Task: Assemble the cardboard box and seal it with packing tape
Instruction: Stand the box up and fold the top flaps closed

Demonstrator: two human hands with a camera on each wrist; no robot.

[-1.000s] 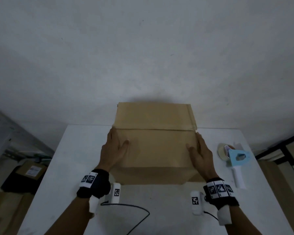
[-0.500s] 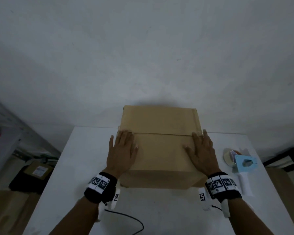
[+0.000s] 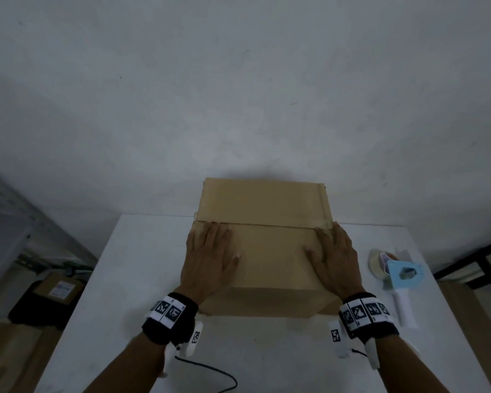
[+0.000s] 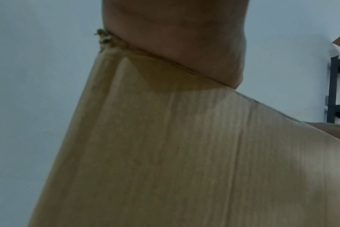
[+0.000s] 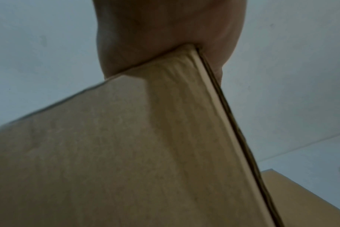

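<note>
A brown cardboard box (image 3: 270, 262) stands on the white table (image 3: 142, 279), its two top flaps folded down and meeting at a seam across the middle. My left hand (image 3: 209, 258) lies flat on the near flap at its left side, fingers straight and reaching the seam. My right hand (image 3: 335, 259) presses flat on the same flap at its right side. In the wrist views each palm (image 4: 175, 38) (image 5: 165, 38) bears on the top edge of the box's front wall (image 4: 175, 153) (image 5: 126, 153). A light blue tape dispenser (image 3: 400, 276) with a white handle lies on the table right of the box.
The table's far edge meets a grey wall right behind the box. A black cable (image 3: 210, 373) trails across the table near my left forearm. Left of the table, on the floor, sits a small labelled carton (image 3: 58, 290). A dark metal shelf frame (image 3: 471, 262) stands at the right.
Both hands slid forward from the box's sides onto the near top flap and now lie flat with fingers at the seam. The far flap has come down level.
</note>
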